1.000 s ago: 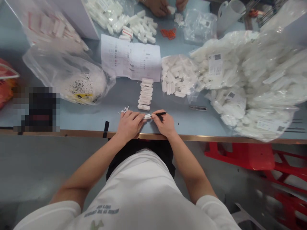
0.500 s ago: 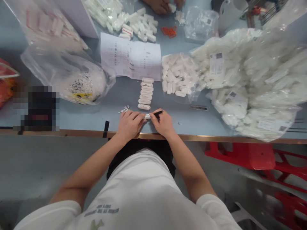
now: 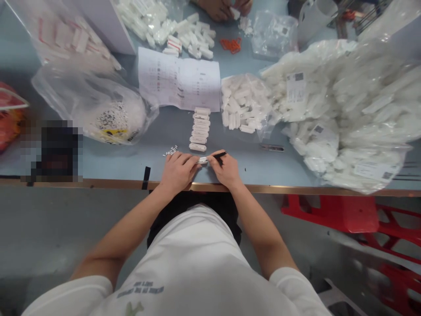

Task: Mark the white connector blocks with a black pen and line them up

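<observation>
Near the table's front edge, my left hand is closed on one end of a small white plastic strip with dark dots along it. My right hand grips a slim black pen-like tool, its rear end sticking out to the right. That hand's fingertips are at the strip's right end; the tool's working tip is hidden. Just beyond the hands, several similar white strips lie stacked in a column. Tiny white and black pieces are scattered past my left fingers.
A printed sheet lies beyond the column. Bags of white parts fill the right side, with small snips nearer. On the left sits a clear bag of tiny pieces. Another person's hands work at the far side.
My right hand and the black tool have shifted slightly to the right. My left hand keeps its hold on the white strip. The other person's hands have come closer together.
</observation>
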{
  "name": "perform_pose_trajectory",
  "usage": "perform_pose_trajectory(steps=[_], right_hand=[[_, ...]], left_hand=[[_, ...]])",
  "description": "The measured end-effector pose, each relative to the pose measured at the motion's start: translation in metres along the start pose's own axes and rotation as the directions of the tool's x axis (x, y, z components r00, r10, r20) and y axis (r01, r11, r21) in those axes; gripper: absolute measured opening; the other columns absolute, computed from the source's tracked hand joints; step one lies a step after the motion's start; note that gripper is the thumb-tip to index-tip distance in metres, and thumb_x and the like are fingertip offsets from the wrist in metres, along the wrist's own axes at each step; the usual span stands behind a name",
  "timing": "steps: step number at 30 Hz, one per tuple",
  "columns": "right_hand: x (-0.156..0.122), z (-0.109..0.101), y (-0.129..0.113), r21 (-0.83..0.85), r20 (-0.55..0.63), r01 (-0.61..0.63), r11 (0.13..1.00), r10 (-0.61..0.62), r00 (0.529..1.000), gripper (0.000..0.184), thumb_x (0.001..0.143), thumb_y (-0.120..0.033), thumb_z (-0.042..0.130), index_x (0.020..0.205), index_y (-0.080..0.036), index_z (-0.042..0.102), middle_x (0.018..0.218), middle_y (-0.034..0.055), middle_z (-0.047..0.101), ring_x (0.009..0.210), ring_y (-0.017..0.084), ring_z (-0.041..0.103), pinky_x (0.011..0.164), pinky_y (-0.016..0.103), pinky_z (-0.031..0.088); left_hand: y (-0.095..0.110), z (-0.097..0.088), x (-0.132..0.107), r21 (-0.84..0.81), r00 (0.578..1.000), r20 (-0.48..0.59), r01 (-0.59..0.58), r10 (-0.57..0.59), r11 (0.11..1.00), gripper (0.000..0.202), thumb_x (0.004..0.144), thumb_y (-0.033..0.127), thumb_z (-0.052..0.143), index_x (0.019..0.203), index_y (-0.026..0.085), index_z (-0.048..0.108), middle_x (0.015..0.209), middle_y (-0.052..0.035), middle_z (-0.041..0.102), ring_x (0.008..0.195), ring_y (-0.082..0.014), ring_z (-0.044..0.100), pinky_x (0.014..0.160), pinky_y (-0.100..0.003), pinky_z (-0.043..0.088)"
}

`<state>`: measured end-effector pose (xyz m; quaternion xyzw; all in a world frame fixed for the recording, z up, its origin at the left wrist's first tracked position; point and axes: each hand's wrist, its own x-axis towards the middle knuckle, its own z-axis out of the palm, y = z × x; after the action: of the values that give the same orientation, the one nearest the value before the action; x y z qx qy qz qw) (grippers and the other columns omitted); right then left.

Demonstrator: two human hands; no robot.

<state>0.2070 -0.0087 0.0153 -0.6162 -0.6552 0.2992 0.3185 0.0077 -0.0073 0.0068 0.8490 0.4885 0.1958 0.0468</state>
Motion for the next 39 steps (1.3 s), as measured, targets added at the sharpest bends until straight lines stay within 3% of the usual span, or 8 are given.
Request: perform_pose_trajectory(steps=[7,18,22,26,39], right_hand=[[0.0,-0.002,0.0,0.134,-0.111,-0.064,0.989,0.079,0.991,0.035,0.093,-0.055,0.049,0.087,-0.023,0.062,0.072,0.0006,0.069,0.066,0.016,0.064,0.071,0.029,0.05],[0.0,-0.002,0.004,0.168,-0.163,-0.09,0.982,0.118,0.98,0.035,0.092,-0.055,0.051,0.085,-0.022,0.062,0.066,-0.0004,0.067,0.063,0.015,0.063,0.068,0.028,0.05],[0.0,-0.002,0.004,0.174,-0.161,-0.094,0.98,0.123,0.979,0.036,0.092,-0.055,0.052,0.085,-0.021,0.062,0.066,0.0,0.067,0.063,0.015,0.063,0.068,0.027,0.05],[0.0,-0.002,0.002,0.179,-0.165,-0.093,0.979,0.123,0.979,0.035,0.092,-0.054,0.052,0.086,-0.021,0.062,0.066,-0.0002,0.067,0.062,0.015,0.063,0.067,0.027,0.049],[0.001,-0.002,0.003,0.202,-0.153,-0.092,0.975,0.124,0.98,0.036,0.091,-0.056,0.051,0.086,-0.022,0.062,0.067,-0.0003,0.067,0.064,0.016,0.063,0.067,0.029,0.048]], left_hand=[[0.001,0.0,-0.002,0.004,0.999,0.012,0.042,-0.042,0.999,0.038,0.093,0.049,0.054,0.117,0.021,0.067,0.106,-0.0099,0.071,0.095,-0.0264,0.058,0.081,-0.04,0.038],[-0.001,-0.004,-0.003,0.027,1.0,0.004,-0.003,0.003,1.0,0.026,0.094,0.039,0.056,0.109,0.021,0.068,0.099,-0.0079,0.073,0.092,-0.0245,0.06,0.078,-0.039,0.037],[0.0,-0.01,0.004,0.051,0.999,0.041,0.004,-0.006,0.999,0.022,0.095,0.036,0.054,0.106,0.022,0.068,0.104,-0.0086,0.073,0.095,-0.025,0.059,0.08,-0.04,0.037],[0.001,-0.012,0.012,0.096,1.0,0.025,0.001,-0.003,0.995,0.026,0.097,0.036,0.05,0.115,0.026,0.066,0.112,-0.0085,0.071,0.099,-0.0253,0.058,0.081,-0.04,0.036],[-0.002,-0.001,0.037,0.097,0.999,0.029,0.033,-0.036,0.995,0.026,0.098,0.031,0.045,0.115,0.03,0.065,0.114,-0.0095,0.068,0.104,-0.0273,0.054,0.081,-0.043,0.033]])
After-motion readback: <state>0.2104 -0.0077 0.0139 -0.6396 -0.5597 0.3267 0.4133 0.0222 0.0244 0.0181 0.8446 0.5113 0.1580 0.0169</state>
